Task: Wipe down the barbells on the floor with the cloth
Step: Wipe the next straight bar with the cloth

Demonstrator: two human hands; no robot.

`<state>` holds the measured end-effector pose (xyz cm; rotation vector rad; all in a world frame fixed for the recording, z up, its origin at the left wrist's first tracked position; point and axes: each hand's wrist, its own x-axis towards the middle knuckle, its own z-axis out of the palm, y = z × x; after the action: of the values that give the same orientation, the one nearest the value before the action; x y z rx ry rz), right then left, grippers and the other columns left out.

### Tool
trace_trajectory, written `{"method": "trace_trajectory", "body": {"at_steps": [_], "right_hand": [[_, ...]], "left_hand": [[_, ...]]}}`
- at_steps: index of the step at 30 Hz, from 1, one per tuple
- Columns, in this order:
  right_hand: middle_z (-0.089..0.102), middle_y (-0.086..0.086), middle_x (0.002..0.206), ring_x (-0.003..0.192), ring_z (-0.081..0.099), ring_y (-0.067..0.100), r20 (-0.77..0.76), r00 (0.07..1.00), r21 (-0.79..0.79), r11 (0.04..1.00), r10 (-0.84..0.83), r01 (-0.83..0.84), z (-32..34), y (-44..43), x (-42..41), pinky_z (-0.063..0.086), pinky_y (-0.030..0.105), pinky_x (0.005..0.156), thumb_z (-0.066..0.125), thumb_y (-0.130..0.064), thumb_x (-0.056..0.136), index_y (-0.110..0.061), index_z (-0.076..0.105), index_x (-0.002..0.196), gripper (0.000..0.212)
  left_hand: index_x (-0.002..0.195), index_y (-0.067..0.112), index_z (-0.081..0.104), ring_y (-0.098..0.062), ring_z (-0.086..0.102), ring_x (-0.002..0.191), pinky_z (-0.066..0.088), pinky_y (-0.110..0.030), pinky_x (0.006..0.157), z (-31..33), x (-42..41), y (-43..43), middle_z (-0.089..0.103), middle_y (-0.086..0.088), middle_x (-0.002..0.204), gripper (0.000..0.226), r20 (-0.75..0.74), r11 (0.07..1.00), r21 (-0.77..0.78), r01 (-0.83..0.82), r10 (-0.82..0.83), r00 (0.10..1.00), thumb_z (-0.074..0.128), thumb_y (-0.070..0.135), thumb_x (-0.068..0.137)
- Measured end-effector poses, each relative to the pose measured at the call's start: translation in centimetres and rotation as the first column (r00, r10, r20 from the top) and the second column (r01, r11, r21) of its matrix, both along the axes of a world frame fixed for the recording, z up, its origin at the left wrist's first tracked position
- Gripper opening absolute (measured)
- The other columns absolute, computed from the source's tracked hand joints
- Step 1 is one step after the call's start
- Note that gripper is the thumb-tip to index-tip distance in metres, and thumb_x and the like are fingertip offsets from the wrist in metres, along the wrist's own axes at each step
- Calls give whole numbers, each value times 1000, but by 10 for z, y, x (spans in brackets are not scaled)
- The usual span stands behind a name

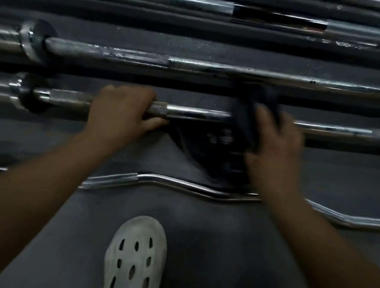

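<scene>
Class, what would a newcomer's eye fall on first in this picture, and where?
Mid-frame, the left hand grips the straight barbell, and the right hand holds a dark cloth on it. At bottom centre stands a white perforated shoe, with a wavy chrome bar lying on the floor just beyond it.

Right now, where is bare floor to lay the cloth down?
Bare floor lies right of the right hand and its cloth, between the gripped barbell and the curl bar; also between the curl bar and the white shoe. Beyond the gripped barbell the bars lie close together.
</scene>
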<state>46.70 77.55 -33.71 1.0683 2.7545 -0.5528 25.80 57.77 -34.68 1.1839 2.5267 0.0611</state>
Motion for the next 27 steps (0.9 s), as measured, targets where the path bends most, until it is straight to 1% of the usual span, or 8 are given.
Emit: {"method": "trace_trajectory", "body": {"at_steps": [3,7,10,13,17,21,24,27], "right_hand": [[21,16,159,128,34,44,59,960,52,961,-275,272,2,-5,2,36,51,106,64,-6,77,-32,33,152,85],[31,19,154,108,43,41,-1,994,6,994,108,-108,-4,-89,-66,51,43,78,70,-15,75,-33,34,152,87],[28,17,154,106,44,36,107,983,1,989,147,-148,-2,-97,-85,47,36,61,76,-26,77,-34,24,155,94],[17,16,157,121,39,36,213,926,52,943,312,-330,6,-74,-73,43,38,65,73,-22,84,-35,1,157,103],[12,15,157,131,32,40,272,906,-63,946,323,-318,16,-57,-73,49,40,75,69,-12,85,-35,-6,156,106],[18,16,153,125,35,39,313,895,-107,948,319,-300,22,-55,-86,44,37,67,67,-15,87,-33,-1,157,100],[18,16,151,125,33,38,311,903,-168,952,296,-254,25,-52,-95,50,41,76,62,-21,92,-33,3,157,88],[20,16,149,125,33,38,269,909,-200,942,318,-270,25,-52,-93,50,45,84,58,-24,95,-33,8,155,79]], "left_hand": [[81,20,57,-35,65,73,36,-33,58,-10,0,-3,66,-14,76,45,-74,999,-34,15,-18,997,69,63,73],[94,28,60,-33,67,88,37,-33,63,3,-20,15,69,-9,94,44,14,981,-187,48,-46,999,57,70,79],[107,33,62,-32,65,99,42,-34,70,7,-32,26,68,-7,109,36,170,955,-280,92,-45,984,58,60,84],[118,23,55,-32,63,103,44,-34,73,20,-37,32,65,-9,116,44,275,885,-392,253,-150,950,57,54,87],[116,15,46,-34,62,100,45,-33,75,49,-43,41,62,-13,117,44,287,764,-496,412,-304,909,56,47,88],[149,12,25,-31,51,126,44,-35,100,68,-19,45,41,-14,149,90,340,680,-653,335,-132,931,76,34,79],[156,12,3,-28,24,146,29,-38,116,75,-1,33,3,-8,164,115,285,732,-651,200,-8,958,80,40,75],[156,12,-5,-24,6,151,18,-38,121,76,24,15,-6,-9,164,118,273,803,-595,36,160,949,78,41,76]]}}
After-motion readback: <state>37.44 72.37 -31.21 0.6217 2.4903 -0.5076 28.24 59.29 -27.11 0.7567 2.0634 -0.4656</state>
